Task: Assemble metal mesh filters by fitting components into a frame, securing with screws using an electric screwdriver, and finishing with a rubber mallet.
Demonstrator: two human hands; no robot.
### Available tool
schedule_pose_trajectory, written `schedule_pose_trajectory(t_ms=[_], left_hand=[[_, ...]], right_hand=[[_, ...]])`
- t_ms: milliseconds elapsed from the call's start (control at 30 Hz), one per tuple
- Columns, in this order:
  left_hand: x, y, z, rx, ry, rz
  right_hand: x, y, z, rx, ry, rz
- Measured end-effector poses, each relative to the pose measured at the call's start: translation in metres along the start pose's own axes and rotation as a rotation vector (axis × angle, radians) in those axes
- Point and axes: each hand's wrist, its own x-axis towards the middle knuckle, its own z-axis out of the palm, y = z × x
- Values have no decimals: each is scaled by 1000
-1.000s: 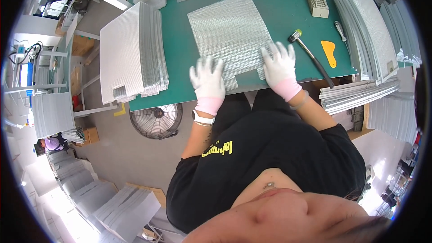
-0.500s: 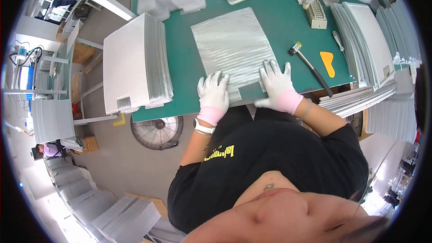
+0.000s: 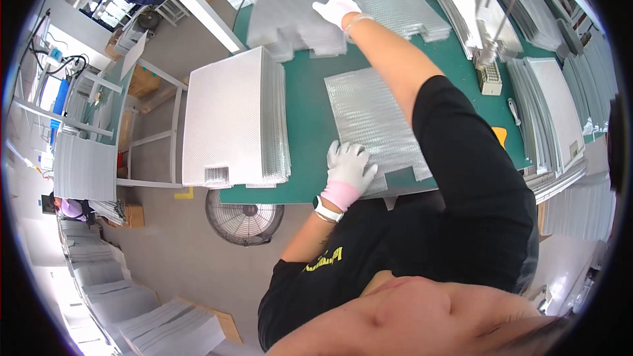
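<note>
One silver mesh sheet [image 3: 372, 125] is held flat near the front edge of the green bench [image 3: 304, 99] by the left hand [image 3: 348, 166], fingers spread. At the far edge, the right hand [image 3: 336, 8] is laid on a loose sheet pile [image 3: 290, 13], fingers together; nothing is lifted yet, so most work seems left.

Silver mesh sheet [image 3: 372, 125]: rectangular, fine woven texture, lying flat on green mat, near table edge, centre; near-left corner under a palm, notch cut at near-right corner

Pile of similar mesh sheets [image 3: 293, 16]: far side, left of centre, loosely stacked (edges uneven), flat
</note>
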Motion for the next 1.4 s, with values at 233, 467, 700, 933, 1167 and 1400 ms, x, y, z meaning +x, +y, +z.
schedule_pose_trajectory(t_ms=[233,467,700,933,1167,1400], left_hand=[[-7,-3,0,-24,-19,-30],[-10,-1,5,-43,2,-53],[-12,1,5,-31,31,-54],[-15,2,11,-29,35,-51],[-17,-2,10,-37,53,-42],[-12,4,4,-33,-21,-43]], right_hand=[[5,-32,14,-359,287,-187],[0,-30,21,-195,1,62],[-4,-45,21,-507,28,-102],[3,-42,12,-250,25,18],[-1,-55,15,-301,269,-365],[34,-40,-55,636,381,-569]])
